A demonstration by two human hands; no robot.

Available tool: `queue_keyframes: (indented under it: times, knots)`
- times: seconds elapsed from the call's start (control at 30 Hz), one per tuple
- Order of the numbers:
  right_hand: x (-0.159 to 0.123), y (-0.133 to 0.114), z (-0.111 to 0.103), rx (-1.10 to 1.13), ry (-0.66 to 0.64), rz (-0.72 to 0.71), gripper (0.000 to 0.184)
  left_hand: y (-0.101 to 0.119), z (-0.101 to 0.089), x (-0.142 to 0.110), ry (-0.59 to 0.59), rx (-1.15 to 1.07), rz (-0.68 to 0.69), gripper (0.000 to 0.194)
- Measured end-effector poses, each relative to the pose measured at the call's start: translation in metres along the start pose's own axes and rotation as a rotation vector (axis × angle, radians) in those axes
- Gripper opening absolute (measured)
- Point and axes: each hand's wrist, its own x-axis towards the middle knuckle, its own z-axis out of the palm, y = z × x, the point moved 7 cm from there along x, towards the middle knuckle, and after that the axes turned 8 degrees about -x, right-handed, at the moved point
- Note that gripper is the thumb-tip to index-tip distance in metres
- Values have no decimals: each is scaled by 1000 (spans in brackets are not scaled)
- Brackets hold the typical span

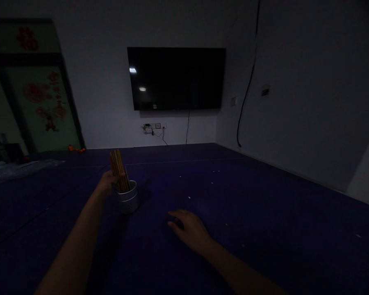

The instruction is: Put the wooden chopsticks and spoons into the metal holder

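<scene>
A silver metal utensil holder point(128, 200) with small holes in its side stands upright on the dark blue floor covering point(160, 254). Out of its mouth rises a bundle of brown wooden chopsticks point(118, 168), tilted a little to the left, with a thin greyish stick beside them. My left hand point(108, 182) is closed around the bundle just above the holder's rim; some of its fingers are hidden behind the sticks. To the right, my right hand point(189, 229) hovers or rests low at the floor covering, thumb and fingers apart, holding nothing.
Small white scraps point(189, 198) lie scattered on the floor. Clear plastic sheeting point(27, 168) spreads at the left, with small orange objects point(80, 150) by the door frame. A black television point(178, 78) hangs on the far wall, and a black cable point(247, 94) runs down the right wall.
</scene>
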Motion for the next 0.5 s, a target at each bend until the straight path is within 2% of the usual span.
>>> queue_keyframes:
  times: [0.17, 0.5]
  knots:
    - [0, -1, 1, 1, 5, -15, 38, -1, 2, 1, -56, -45, -14, 39]
    - [-1, -2, 0, -6, -2, -12, 37, 9, -3, 3, 29, 8, 16, 36]
